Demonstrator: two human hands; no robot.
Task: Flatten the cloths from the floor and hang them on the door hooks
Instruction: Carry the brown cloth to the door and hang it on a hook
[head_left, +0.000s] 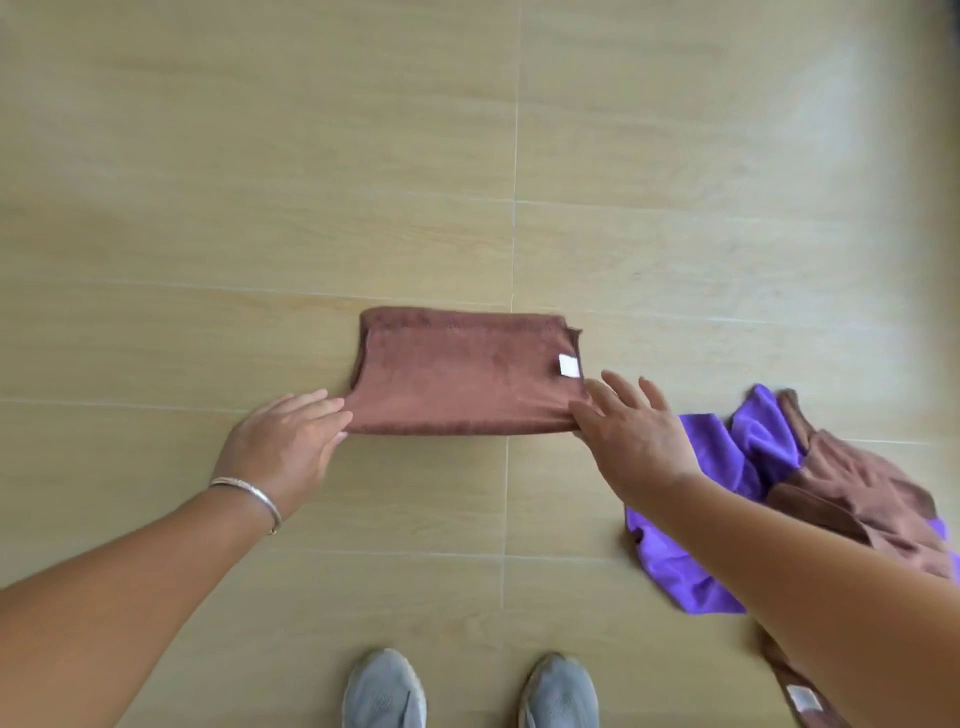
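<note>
**Q:** What does the head view show, and where is the task's thing?

**A:** A brown cloth (462, 376) lies folded into a flat rectangle on the floor (260, 182), just ahead of the person's grey shoes (384, 688). The left hand (283, 441) sits at its near-left corner, the right hand (631, 431) at its near-right corner.

**Q:** Why are the hands set there?

**A:** Probably to square the near edge or to lift the cloth by both corners; taking it at the two ends would keep the fold flat. The left fingers (317, 408) lie straight and close together, their tips touching the cloth's edge. The right fingers (623, 389) are spread and extended over the corner; whether the thumb pinches the fabric beneath cannot be told.

**Q:** And the other cloths?

**A:** A purple cloth (691, 561) and a second brown cloth (852, 493) lie crumpled together at the right, the brown on top, not yet flattened. No door hooks are in view, so hanging appears still to come.

**Q:** Any labels or writing?

**A:** A white tag (569, 366) sits on the folded cloth's right end, with no print legible. Another tag (802, 699) shows at the lower right on a strip of brown fabric, its marks too blurred to read. A silver bangle (249, 493) circles the left wrist.
</note>
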